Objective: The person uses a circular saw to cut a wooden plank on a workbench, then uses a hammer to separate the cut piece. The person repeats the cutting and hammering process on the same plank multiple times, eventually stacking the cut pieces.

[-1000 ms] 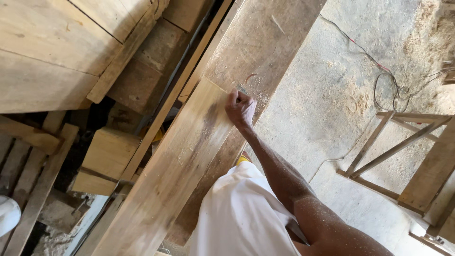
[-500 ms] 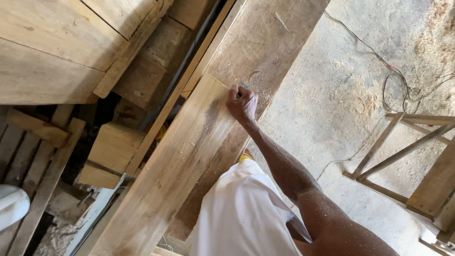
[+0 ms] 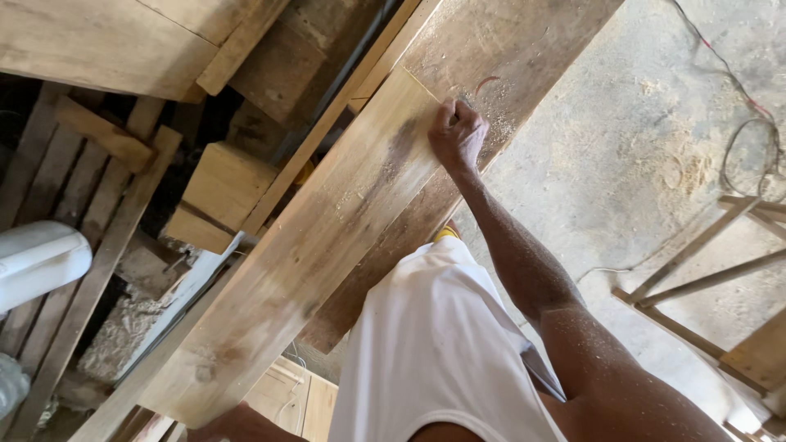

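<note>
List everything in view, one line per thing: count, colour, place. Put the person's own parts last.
long plank: one, pale yellow-brown, running diagonally from bottom left to upper middle.
wide board: one, darker brown with sawdust on it, under the plank's far end.
wood blocks: two, light tan, left of the plank.
slats: several, weathered brown, far left.
white container: one, at the left edge, partly cut off.
concrete floor: grey, dusted with sawdust, right side.
cable: one, dark, looped on the floor at upper right.
wooden frame: one, brown, at the right edge.
white shirt: one, bottom middle.
right hand: closed in a fist at the plank's far end; what it grips is hidden.
left hand: only a sliver, possibly an arm, shows at the bottom edge.
</note>
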